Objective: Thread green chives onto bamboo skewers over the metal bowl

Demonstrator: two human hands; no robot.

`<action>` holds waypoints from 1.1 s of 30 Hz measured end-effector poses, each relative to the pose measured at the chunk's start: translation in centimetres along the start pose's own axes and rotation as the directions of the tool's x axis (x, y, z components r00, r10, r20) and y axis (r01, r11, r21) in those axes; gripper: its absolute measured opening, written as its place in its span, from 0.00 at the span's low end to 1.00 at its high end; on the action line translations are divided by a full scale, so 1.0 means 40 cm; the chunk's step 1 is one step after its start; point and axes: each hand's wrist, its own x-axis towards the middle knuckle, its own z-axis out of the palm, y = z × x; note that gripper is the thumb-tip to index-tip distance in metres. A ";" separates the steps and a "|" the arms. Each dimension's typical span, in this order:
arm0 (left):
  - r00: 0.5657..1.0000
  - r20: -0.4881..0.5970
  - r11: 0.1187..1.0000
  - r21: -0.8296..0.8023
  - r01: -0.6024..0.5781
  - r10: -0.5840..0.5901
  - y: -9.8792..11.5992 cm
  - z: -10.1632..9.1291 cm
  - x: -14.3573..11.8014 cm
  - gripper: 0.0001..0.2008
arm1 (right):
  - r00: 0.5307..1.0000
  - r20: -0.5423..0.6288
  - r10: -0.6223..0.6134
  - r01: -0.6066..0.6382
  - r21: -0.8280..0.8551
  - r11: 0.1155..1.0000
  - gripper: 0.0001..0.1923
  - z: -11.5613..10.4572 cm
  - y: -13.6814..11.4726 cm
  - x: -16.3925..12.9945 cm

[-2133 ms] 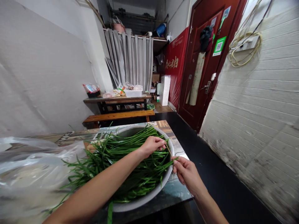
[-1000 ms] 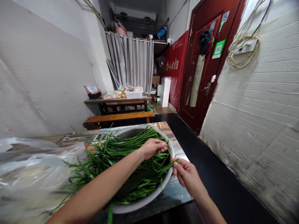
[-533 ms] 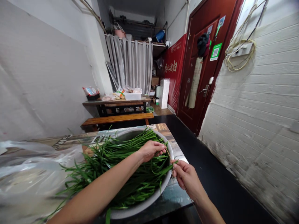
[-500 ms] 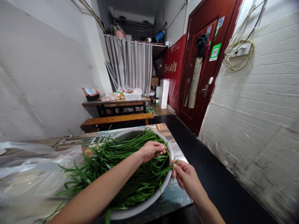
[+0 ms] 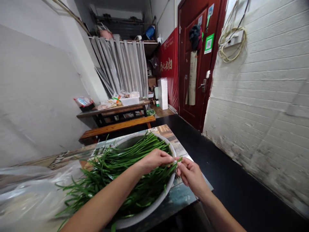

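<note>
Table [image 5: 180, 196] holds basin [image 5: 154, 206] between white walls [image 5: 31, 106].

Hands: two, left hand [image 5: 154, 160] and right hand [image 5: 190, 174], at 6 o'clock. Metal basin [image 5: 166, 190]: one. Chive stalks [image 5: 116, 167]: too many to count. Plastic bag [image 5: 29, 196]: one, at 8 o'clock. Red door [image 5: 195, 58]: one, at 1 o'clock.

Single head-worn view, no second one to overlap. Camera sat above the near edge of the tabletop [image 5: 169, 206], facing forward and only slightly down. Very close to the metal basin [image 5: 154, 206], which filled the lower middle; forearms entered from the bottom edge. Beyond the basin it looked along the room to the grey curtain [image 5: 120, 67]; red door [image 5: 193, 61] right of that. Wide lens, edges bent.
</note>
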 end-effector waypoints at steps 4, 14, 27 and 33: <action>0.957 -0.261 0.941 0.337 -0.035 0.129 -0.036 -0.058 0.037 0.12 | 1.000 -0.007 0.007 -0.008 -0.031 0.999 0.14 -0.012 0.014 -0.002; 0.935 -0.204 0.663 0.747 -0.043 0.290 -0.116 -0.030 0.063 0.08 | 0.999 0.009 0.033 -0.032 -0.130 0.991 0.15 -0.023 0.025 -0.008; 0.920 -0.350 0.953 0.296 -0.068 0.175 -0.082 -0.035 0.052 0.09 | 0.998 0.032 0.055 -0.050 -0.137 0.989 0.15 -0.016 0.019 -0.009; 0.936 -0.351 0.987 -0.145 -0.064 0.010 -0.051 -0.023 0.040 0.09 | 0.997 0.039 0.064 -0.057 -0.149 0.987 0.15 -0.010 0.014 -0.002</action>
